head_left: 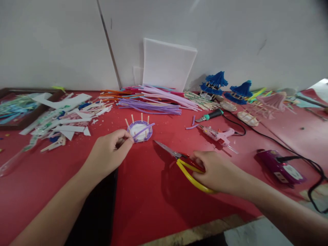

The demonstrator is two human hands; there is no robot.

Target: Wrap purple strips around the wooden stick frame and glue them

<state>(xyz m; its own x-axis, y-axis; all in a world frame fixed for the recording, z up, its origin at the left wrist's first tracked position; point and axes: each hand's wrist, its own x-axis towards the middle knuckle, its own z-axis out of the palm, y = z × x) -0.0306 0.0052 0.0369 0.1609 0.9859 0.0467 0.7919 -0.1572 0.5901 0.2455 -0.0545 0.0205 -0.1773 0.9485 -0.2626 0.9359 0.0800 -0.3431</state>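
Note:
My left hand [114, 150] pinches one end of a short purple pipe cleaner [145, 129], which slants across a small round base [140, 137]. That base has a white middle, a purple rim and several short wooden sticks standing up around its edge. In my right hand [212, 169] is a pair of scissors [189, 172] with yellow and red handles. The blades look closed, and their tip points left toward the round base, a little apart from it. Some of the right fingers are hidden behind the handles.
Bundles of pipe cleaners [151, 106] lie by the wall below white paper sheets [167, 63]. Paper scraps [69, 128] are heaped left. At right are a utility knife [211, 115], a pink glue gun [216, 135], a purple power socket [280, 167] with a cable, and blue-roofed models [216, 82].

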